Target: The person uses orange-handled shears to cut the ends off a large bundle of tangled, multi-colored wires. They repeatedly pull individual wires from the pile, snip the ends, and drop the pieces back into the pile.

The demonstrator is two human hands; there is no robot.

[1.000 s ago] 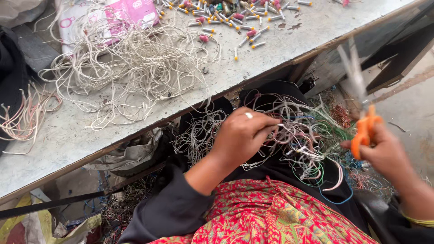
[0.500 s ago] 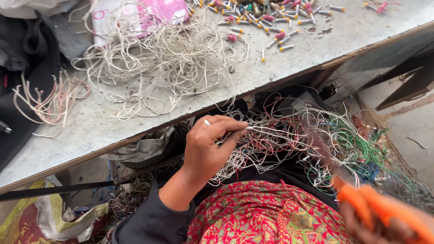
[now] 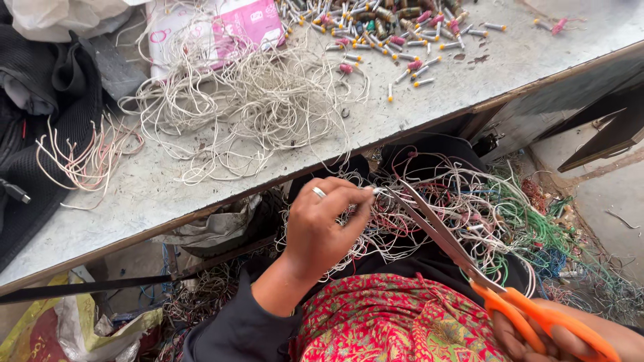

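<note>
Head view: the tangle of thin wires (image 3: 469,214) lies heaped in the person's lap just below the table edge, white strands mixed with green, red and blue, all limp, kinked and looped through each other; the left hand (image 3: 322,231) has its fingers pinched shut on a few pale strands pulled up from the heap, a plain ring on 1 finger; the scissors (image 3: 469,268) are held in the right hand (image 3: 557,335), fingers closed through the orange plastic loops, and the 2 long steel blades stand slightly parted with their tips right at the pinched strands; judged from this, a snip at the held wires is the step in hand, and it calls for the strands kept taut and the blade tips kept clear of the fingertips. Beneath the heap a red patterned cloth (image 3: 396,322) covers the lap, soft and busy with print; above, the grey table (image 3: 168,201) is scuffed and dusty; on it rests a loose nest of cream-white wire (image 3: 268,100), curled and springy, beside a pink and white packet (image 3: 235,27); further back lie many small capped pieces (image 3: 389,27), short cylinders in yellow, pink and dull metal; dark fabric (image 3: 47,100) slumps at the left end.
</note>
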